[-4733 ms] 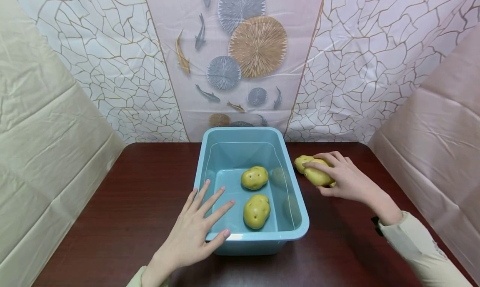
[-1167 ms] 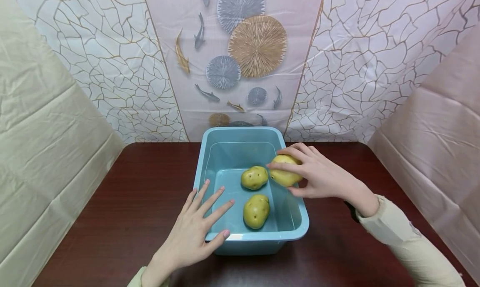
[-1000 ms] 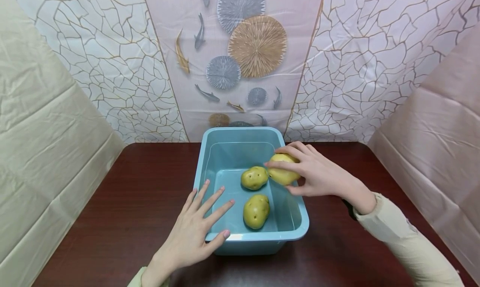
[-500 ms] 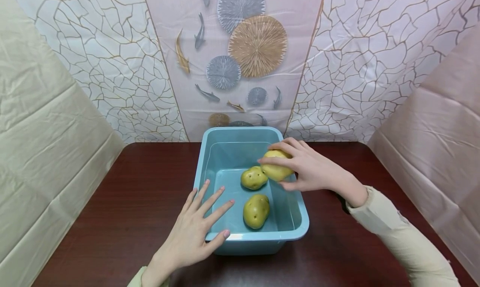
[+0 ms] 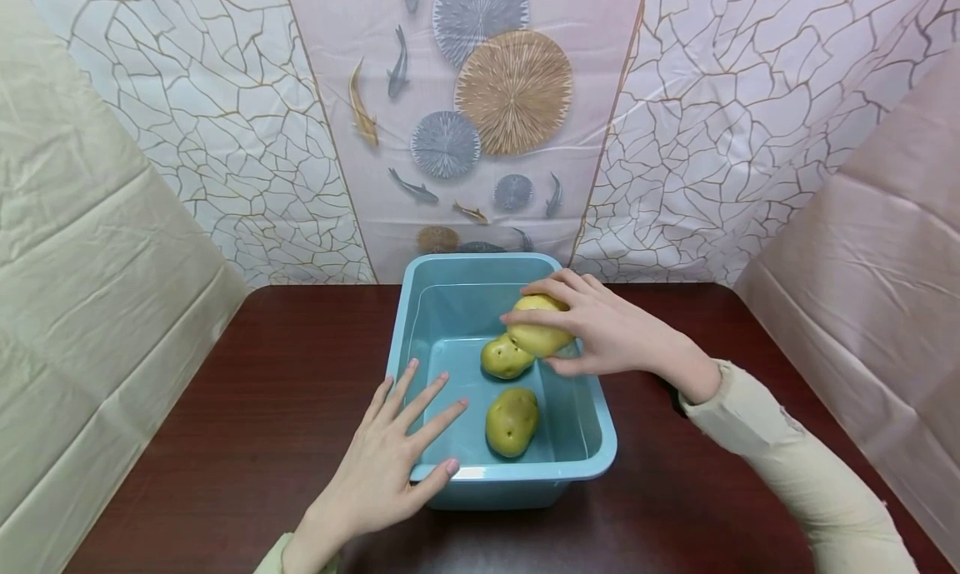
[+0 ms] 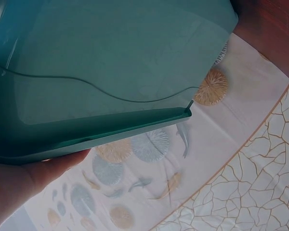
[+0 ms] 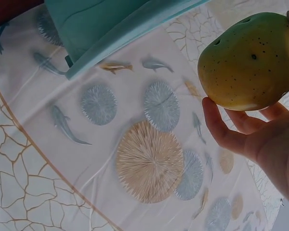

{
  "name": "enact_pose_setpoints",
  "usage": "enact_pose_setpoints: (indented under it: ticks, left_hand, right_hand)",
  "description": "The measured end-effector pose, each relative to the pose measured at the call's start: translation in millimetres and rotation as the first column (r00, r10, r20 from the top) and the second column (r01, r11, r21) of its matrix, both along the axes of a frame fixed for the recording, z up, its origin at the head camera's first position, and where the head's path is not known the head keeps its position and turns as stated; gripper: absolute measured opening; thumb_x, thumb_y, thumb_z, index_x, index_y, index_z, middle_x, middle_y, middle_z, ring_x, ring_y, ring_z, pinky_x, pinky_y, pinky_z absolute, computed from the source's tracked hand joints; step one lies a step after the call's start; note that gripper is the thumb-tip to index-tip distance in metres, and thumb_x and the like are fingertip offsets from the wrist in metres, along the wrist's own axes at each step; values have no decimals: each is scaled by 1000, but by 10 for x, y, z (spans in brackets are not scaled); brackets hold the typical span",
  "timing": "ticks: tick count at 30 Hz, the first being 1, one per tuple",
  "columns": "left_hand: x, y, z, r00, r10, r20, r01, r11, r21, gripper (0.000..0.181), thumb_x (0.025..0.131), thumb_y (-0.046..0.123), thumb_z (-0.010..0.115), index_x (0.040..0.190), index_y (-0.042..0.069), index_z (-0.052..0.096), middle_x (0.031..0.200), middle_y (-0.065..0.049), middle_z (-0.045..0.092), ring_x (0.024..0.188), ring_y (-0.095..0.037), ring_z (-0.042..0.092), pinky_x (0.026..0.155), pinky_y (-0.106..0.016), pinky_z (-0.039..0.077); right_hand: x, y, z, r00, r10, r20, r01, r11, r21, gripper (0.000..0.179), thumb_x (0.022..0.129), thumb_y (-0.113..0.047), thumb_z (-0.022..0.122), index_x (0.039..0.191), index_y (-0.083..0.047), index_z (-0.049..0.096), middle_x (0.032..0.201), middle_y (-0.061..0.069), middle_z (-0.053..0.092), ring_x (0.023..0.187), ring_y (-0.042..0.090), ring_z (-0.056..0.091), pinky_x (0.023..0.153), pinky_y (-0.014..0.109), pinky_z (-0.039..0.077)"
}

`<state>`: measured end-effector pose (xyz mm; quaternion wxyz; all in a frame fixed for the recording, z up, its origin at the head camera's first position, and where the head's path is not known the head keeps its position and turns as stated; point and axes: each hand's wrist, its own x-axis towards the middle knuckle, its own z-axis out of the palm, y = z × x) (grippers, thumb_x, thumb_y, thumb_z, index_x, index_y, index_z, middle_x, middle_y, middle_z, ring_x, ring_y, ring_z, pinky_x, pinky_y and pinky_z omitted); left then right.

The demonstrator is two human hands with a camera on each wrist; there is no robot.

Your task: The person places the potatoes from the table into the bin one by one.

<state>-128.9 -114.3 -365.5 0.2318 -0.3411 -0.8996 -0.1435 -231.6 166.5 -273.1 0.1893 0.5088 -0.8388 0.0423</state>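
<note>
My right hand grips a yellow potato over the right part of the blue plastic tub. In the right wrist view, fingers curl against that potato. Inside the tub lie two more potatoes. The farther potato is partly covered by the held one, and the nearer potato shows fully. With fingers spread straight, my left hand rests on the tub's near left corner. The left wrist view has part of this hand at the tub's edge.
The tub stands on a dark red-brown table. A patterned cloth backdrop hangs behind it, and plain cloth sides rise at left and right.
My right hand has carried the potato leftward from the table's right side to over the tub. A second potato seen there earlier is out of sight now. The left hand has stayed put.
</note>
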Motion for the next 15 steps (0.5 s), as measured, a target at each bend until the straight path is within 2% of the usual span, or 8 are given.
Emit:
enact_pose_setpoints:
  ticks: [7,15]
  left_hand:
    - [4,3,-4,1000,-3,6,3,1000,2,50,87,46,46,133,30,41,144,-1,32,138,-31,12,101,-58,21]
    - [4,6,1,1000,5,15,-5,1000,3,50,87,48,45,134,31,40,145,0,31,138,-30,11,101,-58,21]
  right_hand:
    - [-14,-68,26,1000,9,29,-9,1000,17,61,68,-32,69,125,-36,47,121,2,48,108,17,38,72,34,38]
    - [-41,-119,28,1000,21,7,-21,999,33,60,68,-33,69,125,-34,49,120,2,48,106,17,38,70,33,38]
